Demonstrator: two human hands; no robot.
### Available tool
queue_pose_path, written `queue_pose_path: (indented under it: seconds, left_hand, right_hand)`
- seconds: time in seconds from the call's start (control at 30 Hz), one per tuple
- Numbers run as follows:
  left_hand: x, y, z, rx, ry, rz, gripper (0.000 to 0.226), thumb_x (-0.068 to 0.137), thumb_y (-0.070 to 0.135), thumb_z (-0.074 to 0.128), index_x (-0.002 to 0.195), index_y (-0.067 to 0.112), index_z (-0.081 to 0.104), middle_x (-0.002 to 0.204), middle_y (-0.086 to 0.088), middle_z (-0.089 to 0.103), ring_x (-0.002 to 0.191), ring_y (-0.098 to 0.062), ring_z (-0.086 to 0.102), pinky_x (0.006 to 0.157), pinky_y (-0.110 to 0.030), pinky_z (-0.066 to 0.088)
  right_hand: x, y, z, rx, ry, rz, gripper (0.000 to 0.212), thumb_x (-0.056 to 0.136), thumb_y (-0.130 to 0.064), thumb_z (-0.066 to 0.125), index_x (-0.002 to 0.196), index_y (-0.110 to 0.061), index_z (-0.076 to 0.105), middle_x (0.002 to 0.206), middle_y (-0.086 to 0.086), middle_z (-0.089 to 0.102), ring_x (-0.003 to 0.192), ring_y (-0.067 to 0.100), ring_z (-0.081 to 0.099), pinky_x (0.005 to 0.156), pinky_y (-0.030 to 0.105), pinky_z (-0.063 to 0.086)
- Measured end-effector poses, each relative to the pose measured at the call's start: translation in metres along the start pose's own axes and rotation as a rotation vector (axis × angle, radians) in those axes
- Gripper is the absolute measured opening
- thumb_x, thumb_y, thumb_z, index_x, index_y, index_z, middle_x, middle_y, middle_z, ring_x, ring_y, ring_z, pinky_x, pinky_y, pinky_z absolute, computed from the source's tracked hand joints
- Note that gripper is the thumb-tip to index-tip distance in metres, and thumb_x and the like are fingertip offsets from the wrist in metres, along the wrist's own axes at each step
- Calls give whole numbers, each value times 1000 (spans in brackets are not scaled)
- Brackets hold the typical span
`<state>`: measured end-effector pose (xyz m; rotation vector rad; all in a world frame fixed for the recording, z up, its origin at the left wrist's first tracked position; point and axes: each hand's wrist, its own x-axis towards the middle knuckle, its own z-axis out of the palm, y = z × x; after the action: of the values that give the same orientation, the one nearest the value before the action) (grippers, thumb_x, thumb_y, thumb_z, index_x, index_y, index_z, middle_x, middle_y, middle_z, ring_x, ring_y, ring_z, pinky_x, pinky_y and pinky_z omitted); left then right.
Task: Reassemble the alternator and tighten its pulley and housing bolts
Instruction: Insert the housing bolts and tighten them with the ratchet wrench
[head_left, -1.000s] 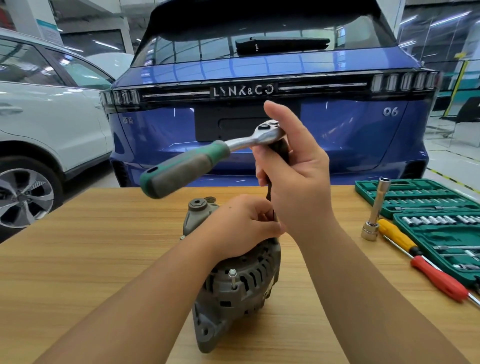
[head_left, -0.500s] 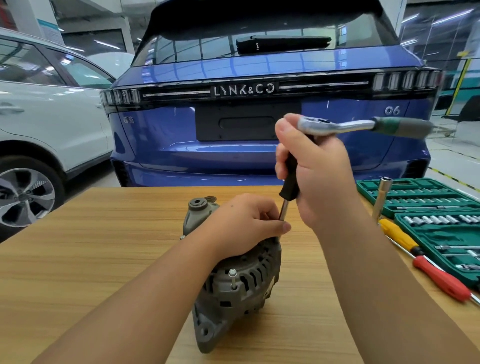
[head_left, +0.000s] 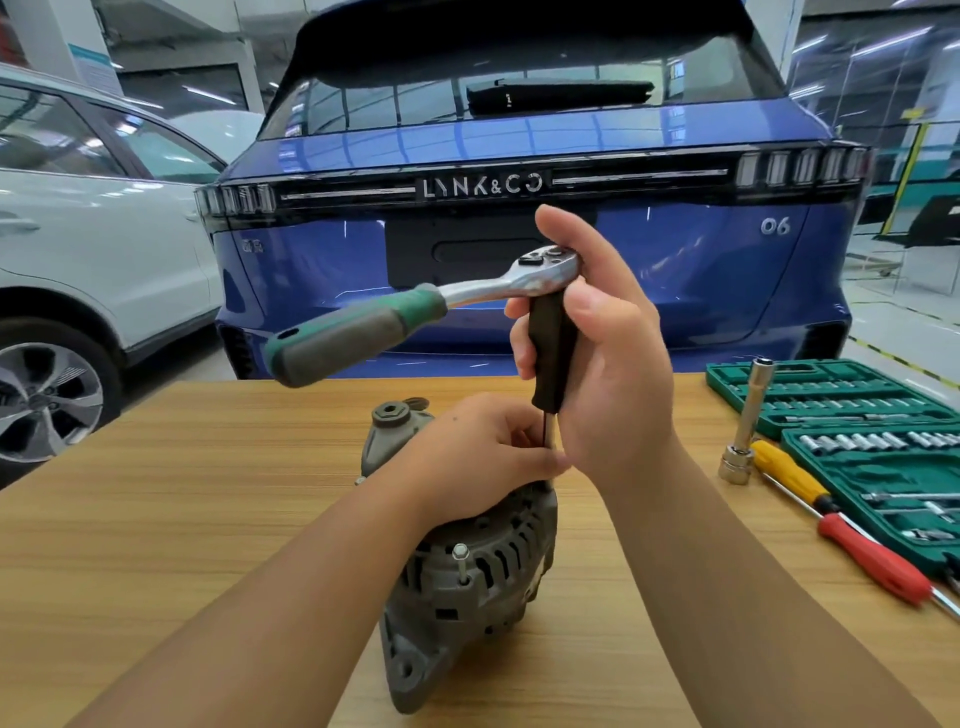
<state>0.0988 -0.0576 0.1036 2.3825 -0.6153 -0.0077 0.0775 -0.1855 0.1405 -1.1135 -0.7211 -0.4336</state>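
A grey alternator (head_left: 467, 582) stands on the wooden table (head_left: 156, 519). One housing bolt (head_left: 460, 552) sticks up from its front. My left hand (head_left: 483, 452) rests on top of the alternator, its fingers pinching the thin shaft (head_left: 546, 434) of a black-handled driver. My right hand (head_left: 602, 353) grips that black handle (head_left: 551, 353) upright. A ratchet wrench sits on the handle's top: its chrome head (head_left: 545, 270) lies under my thumb and its green-grey grip (head_left: 353, 332) points left. The driver's tip is hidden behind my left fingers.
A green socket set case (head_left: 852, 415) lies open at the right edge. Beside it stand a chrome extension socket (head_left: 748, 421) and lie a yellow screwdriver (head_left: 789, 475) and a red one (head_left: 878, 564). A blue car (head_left: 675, 260) and a white car (head_left: 93, 234) stand beyond the table.
The ratchet's grip pointed left, swung round to the right half a second ago, and now points left again. My left hand stayed on the alternator.
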Motion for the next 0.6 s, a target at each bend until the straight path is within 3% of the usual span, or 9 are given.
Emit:
queue_pose_path:
  seconds: [0.07,0.13,0.2,0.23,0.3,0.4,0.6]
  left_hand:
    - [1,0,0,1,-7,10,17,92,50,68,95,34,75,91,15,75,84,-2,69,87,-42,59]
    - [1,0,0,10,-16,24,19,92,52,68,95,34,74,91,14,74,84,-3,69,86,-42,59]
    - [1,-1,0,20,-20,31,17,91,54,67,92,37,72,89,16,73,82,-1,68,82,-37,60]
    - [2,-2,1,23,-17,27,16,91,55,67,89,39,71,87,18,71,81,1,66,79,-34,59]
    - [3,-3,1,34,2,17,17,90,56,67,85,40,68,86,21,69,79,4,64,73,-29,55]
    - [4,-5,1,26,10,10,15,91,54,67,89,39,70,87,20,71,79,3,66,76,-33,57]
    - [3,-4,1,37,10,23,15,92,51,67,92,37,70,87,18,72,80,4,65,76,-30,56]
  right_hand:
    - [-1,-3,2,-90,27,30,41,82,-43,62,119,-27,63,71,0,59,58,13,50,53,24,44]
    - [-1,-5,4,-160,64,41,21,83,-47,68,94,-29,69,60,-2,54,50,10,46,47,22,40]
    - [2,-7,2,-172,131,59,25,85,-45,71,70,-26,65,53,-2,50,45,11,42,44,25,36]
    - [4,-9,-1,-154,166,96,27,86,-42,72,69,-24,65,53,-2,49,45,12,41,44,27,36]
    - [8,-9,-7,-47,135,182,12,86,-31,71,86,-19,68,58,-2,52,49,13,43,49,26,38]
    - [6,-6,-7,34,28,223,29,84,-16,68,113,-17,64,68,-5,57,59,10,48,59,23,44]
    - [7,-3,-8,110,32,248,19,76,-12,72,91,-20,64,73,-6,61,62,10,51,62,24,42]
